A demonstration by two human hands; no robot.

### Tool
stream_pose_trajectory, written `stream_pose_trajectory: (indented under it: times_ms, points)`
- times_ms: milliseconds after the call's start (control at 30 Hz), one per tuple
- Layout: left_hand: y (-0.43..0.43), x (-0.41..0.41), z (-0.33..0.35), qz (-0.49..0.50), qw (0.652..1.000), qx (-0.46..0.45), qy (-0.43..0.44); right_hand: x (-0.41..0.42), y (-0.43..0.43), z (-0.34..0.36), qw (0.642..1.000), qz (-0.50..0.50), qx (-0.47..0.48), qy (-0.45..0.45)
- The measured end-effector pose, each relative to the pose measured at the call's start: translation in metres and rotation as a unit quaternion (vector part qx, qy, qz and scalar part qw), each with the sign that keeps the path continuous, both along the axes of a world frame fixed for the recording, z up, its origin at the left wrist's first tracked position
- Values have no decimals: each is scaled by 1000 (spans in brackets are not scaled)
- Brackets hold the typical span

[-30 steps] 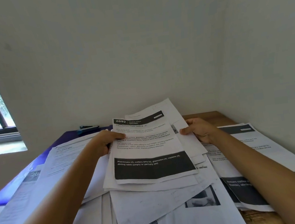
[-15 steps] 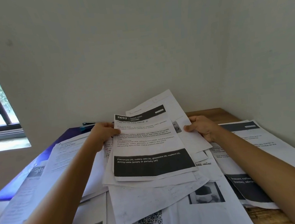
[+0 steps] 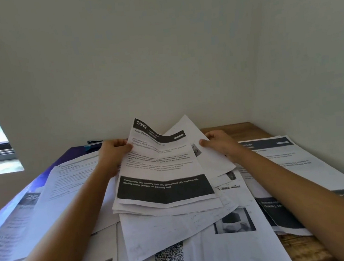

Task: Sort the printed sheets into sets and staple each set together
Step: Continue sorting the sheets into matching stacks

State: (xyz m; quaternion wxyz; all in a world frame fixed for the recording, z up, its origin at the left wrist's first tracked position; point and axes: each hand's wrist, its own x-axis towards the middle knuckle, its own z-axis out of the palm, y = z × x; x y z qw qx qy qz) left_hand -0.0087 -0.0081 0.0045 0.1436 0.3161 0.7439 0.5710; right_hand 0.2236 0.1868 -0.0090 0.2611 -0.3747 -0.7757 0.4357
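Note:
I hold a small stack of printed sheets (image 3: 161, 174) above the paper-covered table. Its top sheet is headed "2692" and carries a wide dark band near the bottom. My left hand (image 3: 113, 154) grips the stack's upper left edge, thumb on top. My right hand (image 3: 219, 144) pinches the right edge of the white sheets fanned out behind the top one. The top left corner of the stack bends upward. A dark stapler (image 3: 94, 144) lies at the far edge of the table, just behind my left hand and partly hidden by it.
Loose printed sheets (image 3: 179, 237) overlap all over the wooden table (image 3: 252, 129), some with QR codes and photos. More pages lie at the left (image 3: 52, 197) and right (image 3: 284, 160). A purple cloth (image 3: 69, 155) covers the left side. Walls close in behind and at right; a window sits at left.
Both hands have lifted the far end of the stack higher off the pile, and its top left corner now curls upward. The sheets behind have fanned out more to the right.

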Motion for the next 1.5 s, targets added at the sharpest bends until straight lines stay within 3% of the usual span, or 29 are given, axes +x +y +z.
stream_pose_trajectory:
  times_ms: [133, 300, 500, 767, 933, 1267, 1500]
  points:
    - [2, 1, -1, -19, 998, 25, -58, -1, -13, 4, 999, 18, -29, 29]
    - [1, 5, 2, -40, 990, 47, -128, -6, -16, -3, 999, 26, 1, 25]
    - [-2, 9, 5, -50, 983, 62, -165, -9, -14, -9, 999, 44, 13, 25]
    - [-2, 8, 4, -61, 981, 56, -178, -9, -16, -5, 997, -2, -59, 56]
    - [-5, 11, 7, -81, 979, 58, -178, -10, -14, -8, 976, 51, -139, 158]
    - [0, 5, 1, -37, 989, 41, -134, -1, 10, 1, 976, -23, -120, 178]
    - [7, 0, -7, -12, 999, -12, -49, 35, 58, 8, 938, -76, -193, 277]
